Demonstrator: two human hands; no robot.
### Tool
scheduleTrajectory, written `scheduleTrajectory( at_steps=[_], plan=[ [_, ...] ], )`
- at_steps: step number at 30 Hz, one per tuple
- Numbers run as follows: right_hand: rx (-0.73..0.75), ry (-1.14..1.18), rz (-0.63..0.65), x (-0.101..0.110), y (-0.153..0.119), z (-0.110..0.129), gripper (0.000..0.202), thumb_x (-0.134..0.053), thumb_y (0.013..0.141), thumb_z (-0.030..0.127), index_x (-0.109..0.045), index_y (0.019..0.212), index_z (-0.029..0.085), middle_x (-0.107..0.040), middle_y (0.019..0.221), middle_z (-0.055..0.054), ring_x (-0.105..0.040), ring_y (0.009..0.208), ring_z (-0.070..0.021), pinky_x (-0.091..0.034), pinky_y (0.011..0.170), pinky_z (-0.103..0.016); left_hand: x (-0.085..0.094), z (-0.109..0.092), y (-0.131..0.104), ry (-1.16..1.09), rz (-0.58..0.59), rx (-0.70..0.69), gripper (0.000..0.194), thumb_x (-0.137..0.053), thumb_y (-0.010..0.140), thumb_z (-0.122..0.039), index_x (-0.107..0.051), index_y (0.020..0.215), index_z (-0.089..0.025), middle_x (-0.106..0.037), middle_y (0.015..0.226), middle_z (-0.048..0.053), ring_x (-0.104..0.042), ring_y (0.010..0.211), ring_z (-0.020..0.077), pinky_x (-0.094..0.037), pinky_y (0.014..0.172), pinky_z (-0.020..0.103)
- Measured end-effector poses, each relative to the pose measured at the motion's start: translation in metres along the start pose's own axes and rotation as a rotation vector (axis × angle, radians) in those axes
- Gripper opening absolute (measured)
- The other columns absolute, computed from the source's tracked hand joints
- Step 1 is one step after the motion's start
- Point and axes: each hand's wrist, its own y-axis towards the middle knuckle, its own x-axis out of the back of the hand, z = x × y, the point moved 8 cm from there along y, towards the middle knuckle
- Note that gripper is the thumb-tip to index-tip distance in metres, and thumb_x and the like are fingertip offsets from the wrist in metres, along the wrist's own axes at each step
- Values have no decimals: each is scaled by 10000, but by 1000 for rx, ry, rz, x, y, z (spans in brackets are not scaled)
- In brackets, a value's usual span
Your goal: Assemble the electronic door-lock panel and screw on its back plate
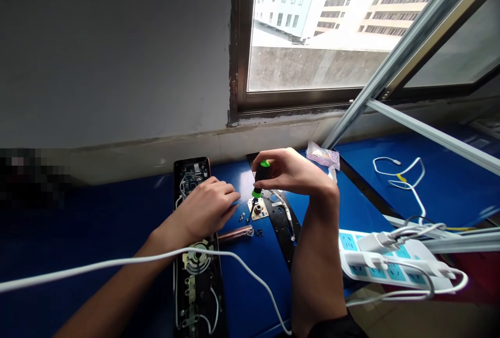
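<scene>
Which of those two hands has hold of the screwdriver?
The right hand: it grips the black and green screwdriver by its handle. The left hand reaches over the long black casing, with no tool showing.

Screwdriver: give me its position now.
In the head view, the screwdriver is just below and right of centre, gripped in the right hand. Its shaft slants down at the pale square plate, to the right of the left hand.
</scene>
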Motion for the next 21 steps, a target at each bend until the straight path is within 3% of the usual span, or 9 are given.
scheduleTrajectory(
  at_steps=[5,15,21],
  plan=[
    [-8,111,7,0,0,-5,210,-805,825,276,-683,988,225,-782,781,-5,-765,765,-198,-542,630,-270,-6,-1,2,5,9,-8,153,-610,1010,-162,-762,997,-166,-780,974,83,-719,879,251,-526,827,397],
    [29,127,-19,3,-3,5,293,-844,831,400,-697,1008,218,-785,786,-11,-776,768,-202,-575,639,-281,5,2,-6,-43,-133,-52,223,-544,1048,-148,-757,983,-149,-782,976,102,-725,850,239,-531,812,398],
    [35,186,-30,2,1,5,292,-854,821,381,-699,999,209,-769,772,-7,-778,773,-199,-573,636,-272,10,5,-16,-66,-192,-55,221,-548,1043,-130,-761,984,-135,-784,994,108,-730,862,247,-549,821,409]
  ],
)
